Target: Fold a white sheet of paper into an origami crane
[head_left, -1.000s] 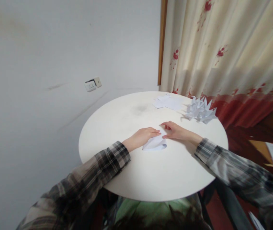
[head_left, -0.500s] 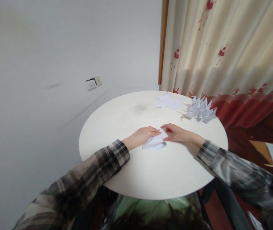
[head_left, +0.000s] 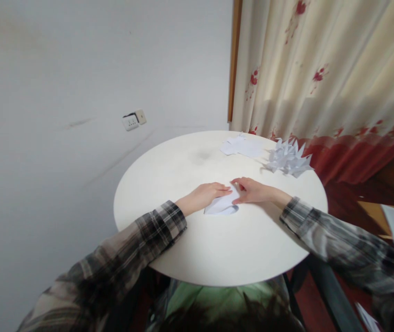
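1. My left grip (head_left: 205, 194) lies over the far left part of the folded white paper (head_left: 222, 205). Its fingers are close together and point to the right. I cannot tell if the thumb pinches the paper, because the hand hides it.

2. My right grip (head_left: 254, 191) is at the right side of the paper. Its thumb and pointing finger are apart, the finger farther from me and the thumb nearer. Both tips are at the paper's right side, but I cannot tell how hard they touch.

3. The paper lies low on the tabletop (head_left: 217, 251), between my two hands. It is to the right of my left palm and to the left of my right palm. Both hands are at it, so neither one is clearly nearer.

4. The part I can see runs slanting, from a corner near me on the left to the far right, where my fingertips are. My left fingers cover some of it, so its full shape is hard to know. On the near right side it curls up in a small round bend.

5. There is wide bare room on my side of the paper, and more to the left. The round table edge is well away. Far off to the right sit flat white sheets (head_left: 243, 147) and a bunch of pointy folded paper shapes (head_left: 288, 159), both well apart from my hands.
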The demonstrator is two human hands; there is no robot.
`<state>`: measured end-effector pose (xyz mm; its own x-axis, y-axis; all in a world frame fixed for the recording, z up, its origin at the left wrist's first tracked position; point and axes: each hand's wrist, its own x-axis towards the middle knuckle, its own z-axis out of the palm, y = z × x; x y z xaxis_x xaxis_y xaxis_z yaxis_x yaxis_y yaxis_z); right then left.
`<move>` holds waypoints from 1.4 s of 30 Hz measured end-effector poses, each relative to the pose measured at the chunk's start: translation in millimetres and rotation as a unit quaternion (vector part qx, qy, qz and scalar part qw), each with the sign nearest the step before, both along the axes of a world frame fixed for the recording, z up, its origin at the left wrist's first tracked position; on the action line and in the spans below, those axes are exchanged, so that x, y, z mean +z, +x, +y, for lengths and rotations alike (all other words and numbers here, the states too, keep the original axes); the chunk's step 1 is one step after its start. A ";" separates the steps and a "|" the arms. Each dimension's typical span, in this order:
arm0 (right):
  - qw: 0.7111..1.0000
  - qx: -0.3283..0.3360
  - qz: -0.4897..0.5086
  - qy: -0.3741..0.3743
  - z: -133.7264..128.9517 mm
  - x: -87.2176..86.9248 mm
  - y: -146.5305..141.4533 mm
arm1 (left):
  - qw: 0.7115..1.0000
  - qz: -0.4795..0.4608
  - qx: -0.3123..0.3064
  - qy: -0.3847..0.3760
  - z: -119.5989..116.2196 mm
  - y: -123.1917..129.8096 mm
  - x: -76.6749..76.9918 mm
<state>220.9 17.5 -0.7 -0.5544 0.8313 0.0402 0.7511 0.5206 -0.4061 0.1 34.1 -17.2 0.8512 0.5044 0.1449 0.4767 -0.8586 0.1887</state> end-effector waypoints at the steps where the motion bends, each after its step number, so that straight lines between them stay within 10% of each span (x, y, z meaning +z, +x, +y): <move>1: 1.000 0.000 -0.001 0.007 0.1 -1.3 0.4 | 1.000 0.002 -0.004 0.002 0.7 -0.4 -0.4; 17: 0.999 0.013 0.034 0.040 0.7 -4.9 3.4 | 0.993 0.109 0.025 0.042 -38.3 22.6 42.4; 27: 0.998 0.014 0.020 0.051 4.5 -1.8 -2.2 | 0.976 0.108 0.110 0.157 -51.5 37.2 30.3; 42: 0.998 0.006 0.036 0.048 8.6 -10.2 2.2 | 0.984 0.088 0.087 0.132 -50.1 24.4 14.4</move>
<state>223.1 26.2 -10.9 -0.5564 0.8155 0.1596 0.7158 0.5679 -0.4063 24.5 -16.0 -2.8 0.7793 0.6087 0.1489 0.6256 -0.7695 -0.1286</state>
